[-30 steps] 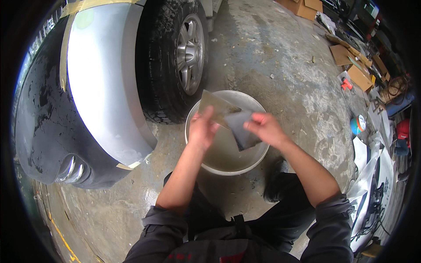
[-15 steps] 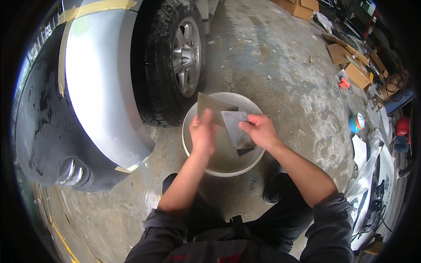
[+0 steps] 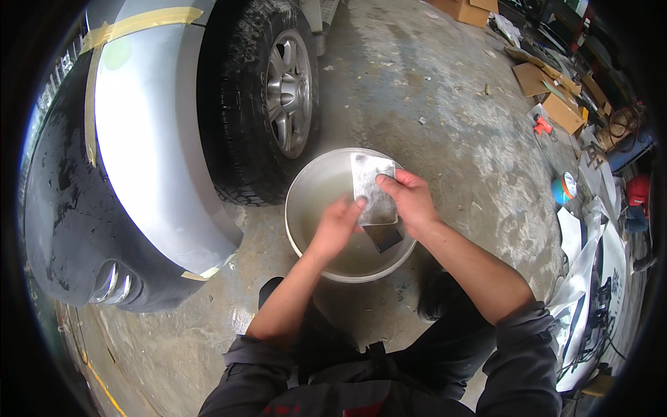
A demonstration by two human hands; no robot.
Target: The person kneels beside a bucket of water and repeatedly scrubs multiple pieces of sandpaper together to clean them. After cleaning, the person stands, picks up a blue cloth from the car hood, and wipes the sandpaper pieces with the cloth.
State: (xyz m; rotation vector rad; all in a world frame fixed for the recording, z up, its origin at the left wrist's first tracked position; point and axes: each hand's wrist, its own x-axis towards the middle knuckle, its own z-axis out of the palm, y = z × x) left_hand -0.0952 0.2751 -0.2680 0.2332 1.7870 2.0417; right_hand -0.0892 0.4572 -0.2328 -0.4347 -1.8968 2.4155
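Observation:
Over a round white bucket [image 3: 295, 240] of cloudy water, my right hand [image 3: 415, 201] grips a pale grey, smudged sheet of sandpaper [image 3: 373, 189] by its right side, thumb on top. My left hand [image 3: 337, 226] is closed at the sheet's lower left edge, its thumb against the face; its other fingers are partly hidden. Below the pale sheet, part of a brownish sheet [image 3: 377, 235] shows; whether the left fingers hold it too I cannot make out. A small dark piece [image 3: 390, 241] shows beside it near the bucket's right wall.
At the left stands a car with a grey-white fender [image 3: 149, 139], yellow masking tape [image 3: 146, 23], a black bumper [image 3: 62, 201] and a tyre [image 3: 243, 111] close to the bucket. Cardboard boxes [image 3: 561, 111], a blue can [image 3: 563, 188] and white sheeting [image 3: 577, 278] lie along the right.
The two sheets were held apart, brownish in the left hand and pale in the right. Now the pale sheet is turned more upright, the hands are closer together, and the brownish sheet is mostly hidden.

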